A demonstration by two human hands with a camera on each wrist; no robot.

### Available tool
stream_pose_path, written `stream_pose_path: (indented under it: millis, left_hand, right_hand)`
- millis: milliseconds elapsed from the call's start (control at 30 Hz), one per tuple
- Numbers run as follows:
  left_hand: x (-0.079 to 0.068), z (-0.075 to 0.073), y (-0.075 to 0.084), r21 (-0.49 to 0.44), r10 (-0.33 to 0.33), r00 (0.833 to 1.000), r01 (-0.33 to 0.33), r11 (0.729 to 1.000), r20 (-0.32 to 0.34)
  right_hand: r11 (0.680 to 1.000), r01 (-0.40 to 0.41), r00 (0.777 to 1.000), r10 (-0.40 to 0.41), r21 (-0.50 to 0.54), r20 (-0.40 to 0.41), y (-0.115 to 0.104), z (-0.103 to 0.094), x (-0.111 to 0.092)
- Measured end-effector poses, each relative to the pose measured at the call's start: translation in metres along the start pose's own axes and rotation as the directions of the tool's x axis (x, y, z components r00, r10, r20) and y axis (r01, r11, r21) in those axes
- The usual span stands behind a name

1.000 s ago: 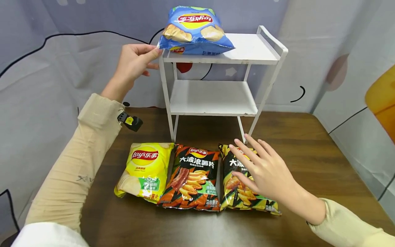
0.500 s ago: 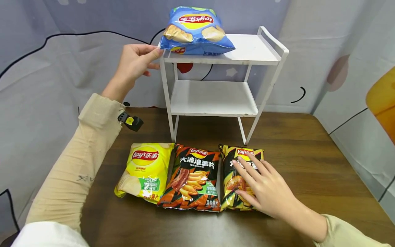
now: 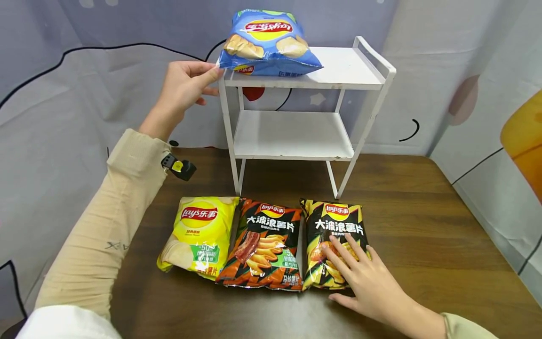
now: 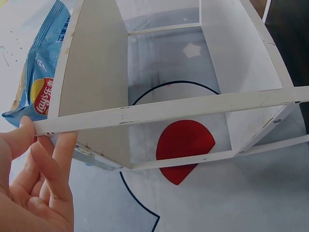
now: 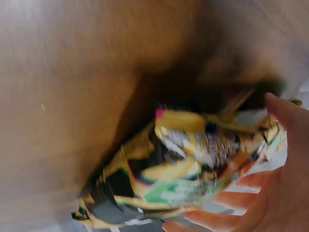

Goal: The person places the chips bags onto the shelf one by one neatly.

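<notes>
In the head view my left hand (image 3: pixel 182 89) grips the top left front corner of a white two-tier shelf (image 3: pixel 343 68). The left wrist view has its thumb above the frame and its fingers below. A blue Lay's chip bag (image 3: pixel 268 47) lies on the top tier, one corner close to that thumb. My right hand (image 3: pixel 368 285) spreads over the lower part of a black-and-yellow chip bag (image 3: pixel 338 214) on the table, fingers extended, thumb at the bottom edge. The right wrist view, blurred, puts the fingers alongside this chip bag (image 5: pixel 178 174).
Left of the black-and-yellow bag lie a red-and-black chip bag (image 3: pixel 267 240) and a yellow chip bag (image 3: pixel 196 230), side by side on the brown wooden table (image 3: pixel 415 226). The shelf's lower tier (image 3: pixel 292 134) is white. A patterned grey curtain (image 3: pixel 127 94) hangs behind.
My right hand has moved down toward the near end of the black-and-yellow bag, uncovering its printed top. The left hand, shelf and other bags stay where they were.
</notes>
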State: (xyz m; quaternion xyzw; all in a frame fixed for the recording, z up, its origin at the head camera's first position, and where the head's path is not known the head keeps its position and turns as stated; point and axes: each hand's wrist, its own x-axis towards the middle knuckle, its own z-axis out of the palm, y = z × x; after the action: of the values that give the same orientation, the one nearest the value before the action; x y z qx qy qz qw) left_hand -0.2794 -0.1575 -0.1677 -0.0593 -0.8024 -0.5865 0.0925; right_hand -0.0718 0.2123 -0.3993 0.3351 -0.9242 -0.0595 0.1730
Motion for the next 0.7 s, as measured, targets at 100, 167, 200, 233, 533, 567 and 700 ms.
stream_pose_path:
  millis: [100, 167, 200, 233, 533, 567, 700]
  left_hand:
    - [0.000, 0.000, 0.000, -0.004, -0.006, 1.000, 0.006, 1.000, -0.002]
    - [0.000, 0.000, 0.000, -0.004, -0.006, 1.000, 0.006, 1.000, -0.003]
    - [0.000, 0.000, 0.000, -0.004, -0.005, 1.000, 0.005, 1.000, -0.003]
    - [0.000, 0.000, 0.000, -0.005, -0.005, 1.000, 0.005, 1.000, -0.003]
    - [0.001, 0.001, -0.002, -0.014, 0.005, 1.000, -0.005, 1.000, -0.005]
    - [0.001, 0.001, -0.002, -0.016, 0.007, 1.000, -0.007, 1.000, -0.005]
    - [0.001, 0.001, -0.002, -0.018, 0.014, 1.000, -0.014, 1.000, -0.006]
  right_hand:
    - [1.000, -0.006, 1.000, 0.006, 0.008, 0.029, -0.003, 0.005, -0.004]
    - [1.000, -0.001, 1.000, 0.001, 0.007, 0.024, -0.003, 0.008, -0.006]
    - [1.000, 0.003, 1.000, -0.003, 0.007, 0.013, -0.004, 0.010, -0.006]
    - [1.000, 0.007, 1.000, -0.007, 0.002, 0.004, -0.004, 0.012, -0.007]
    - [0.996, 0.047, 0.996, -0.053, -0.078, -0.076, -0.004, 0.021, -0.007]
    - [0.996, 0.045, 0.996, -0.051, -0.079, -0.075, -0.004, 0.022, -0.008]
    - [0.995, 0.041, 0.993, -0.051, -0.089, -0.104, -0.003, 0.023, -0.008]
